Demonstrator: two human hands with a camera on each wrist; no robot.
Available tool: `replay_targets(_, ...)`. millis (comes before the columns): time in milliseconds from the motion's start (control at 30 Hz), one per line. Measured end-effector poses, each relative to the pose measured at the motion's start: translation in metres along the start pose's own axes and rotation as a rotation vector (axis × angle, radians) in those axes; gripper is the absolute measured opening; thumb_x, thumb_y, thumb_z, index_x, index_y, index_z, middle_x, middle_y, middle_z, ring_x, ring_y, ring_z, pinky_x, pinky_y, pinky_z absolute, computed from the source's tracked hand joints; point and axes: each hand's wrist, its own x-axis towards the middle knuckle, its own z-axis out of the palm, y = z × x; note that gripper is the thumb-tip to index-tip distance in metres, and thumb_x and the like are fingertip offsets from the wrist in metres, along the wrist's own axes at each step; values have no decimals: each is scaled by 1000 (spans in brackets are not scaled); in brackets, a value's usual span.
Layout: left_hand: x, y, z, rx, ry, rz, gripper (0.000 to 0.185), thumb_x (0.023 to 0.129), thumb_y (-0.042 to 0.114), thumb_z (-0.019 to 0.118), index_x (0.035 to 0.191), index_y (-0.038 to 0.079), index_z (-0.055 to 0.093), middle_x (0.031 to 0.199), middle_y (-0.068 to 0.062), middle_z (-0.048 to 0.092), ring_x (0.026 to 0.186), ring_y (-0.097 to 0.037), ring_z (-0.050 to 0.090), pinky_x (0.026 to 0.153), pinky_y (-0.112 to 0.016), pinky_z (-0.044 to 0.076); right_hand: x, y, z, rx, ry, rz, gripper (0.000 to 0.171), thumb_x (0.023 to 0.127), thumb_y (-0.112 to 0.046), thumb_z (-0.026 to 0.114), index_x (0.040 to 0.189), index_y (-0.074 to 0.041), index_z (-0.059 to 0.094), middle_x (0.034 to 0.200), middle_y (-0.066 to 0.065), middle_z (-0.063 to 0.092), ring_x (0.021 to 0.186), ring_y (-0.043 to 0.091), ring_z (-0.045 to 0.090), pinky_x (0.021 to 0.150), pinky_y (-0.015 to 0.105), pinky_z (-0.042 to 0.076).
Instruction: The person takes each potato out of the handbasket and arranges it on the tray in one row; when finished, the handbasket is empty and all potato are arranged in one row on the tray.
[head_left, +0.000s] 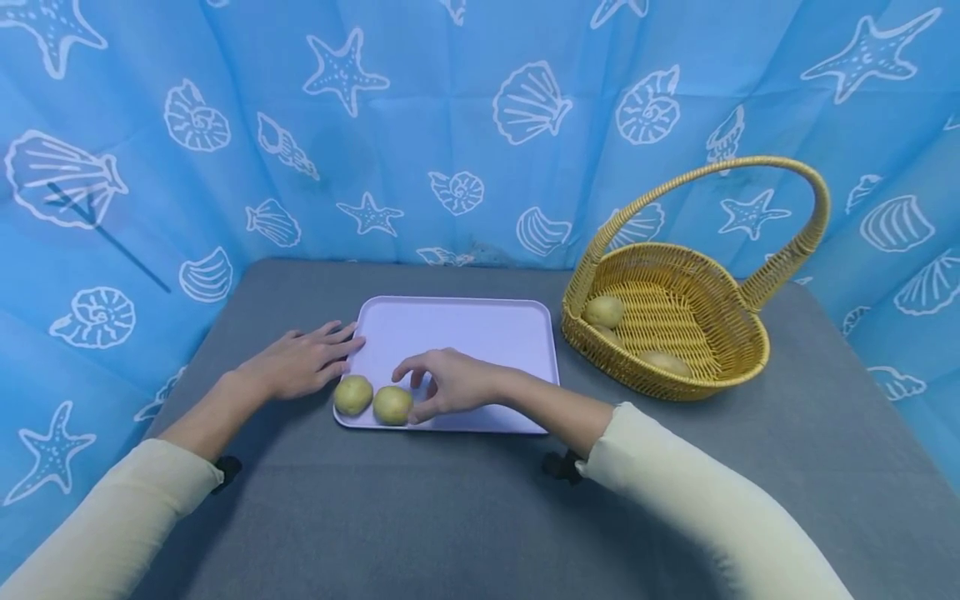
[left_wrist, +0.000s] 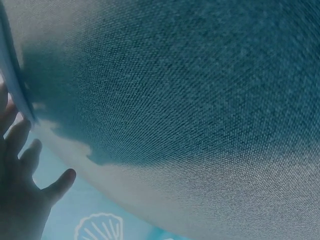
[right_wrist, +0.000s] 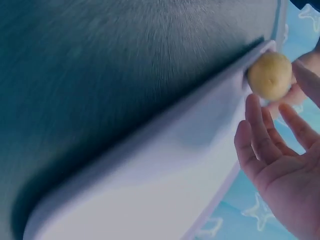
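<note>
Two round yellow potatoes lie side by side in the near left corner of the lilac tray (head_left: 480, 321): one potato (head_left: 353, 395) at the corner, the other potato (head_left: 393, 406) just right of it. My right hand (head_left: 461, 383) is over the tray beside this second one, fingers spread and loosely bent, thumb tip right at its side. In the right wrist view the palm of the right hand (right_wrist: 285, 165) faces up beside a potato (right_wrist: 270, 76). At the tray's left rim rests my left hand (head_left: 307, 360), palm down, fingers extended; the left wrist view shows it only partly.
A yellow woven basket (head_left: 735, 358) with a tall arched handle (head_left: 787, 167) stands right of the tray, holding a potato (head_left: 604, 311) and others partly hidden by its rim. Grey cloth (head_left: 420, 517) covers the table. A blue shell-patterned curtain (head_left: 450, 100) hangs behind.
</note>
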Motion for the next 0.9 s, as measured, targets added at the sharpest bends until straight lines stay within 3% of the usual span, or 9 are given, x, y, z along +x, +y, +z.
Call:
replay_targets(167,1,1,1,2,-10,-13,53,105,32,47,153,11,39,160,-15,31,146,-44,23,107,-73,24,-38,-7,-24,20,-84,-20,60,88,-18,77,141,-5,53,137,15,58,122,29,59,103,41,48)
replay_targets(367,0,0,1,1,-5,-15,53,105,30,48,153,10,39,160,-16,31,146,-44,23,108,-73,23,-90,-14,-60,-36,-133,-5,66,86,-22,79,145,-9,50,143,8,56,131,24,53,111,43,40)
replay_targets(567,1,0,3,-3,-10,-24,53,105,32,47,153,11,39,160,-15,30,147,-44,22,108,-73,22,-144,-7,-92,-21,-83,78,71,85,-31,80,147,-12,48,143,3,55,132,21,52,110,46,41)
replay_targets(767,2,0,2,-1,-17,-32,53,106,33,46,153,11,39,160,-15,30,147,-44,22,108,-73,22,-192,11,-115,30,-5,149,72,88,-28,78,148,-8,44,149,10,49,137,33,46,110,55,37)
replay_targets(900,2,1,1,4,-18,-36,53,105,33,46,153,12,39,160,-16,30,146,-44,23,108,-73,22,-216,28,-128,60,31,201,71,90,-21,75,150,-7,40,153,14,42,139,40,41,109,45,42)
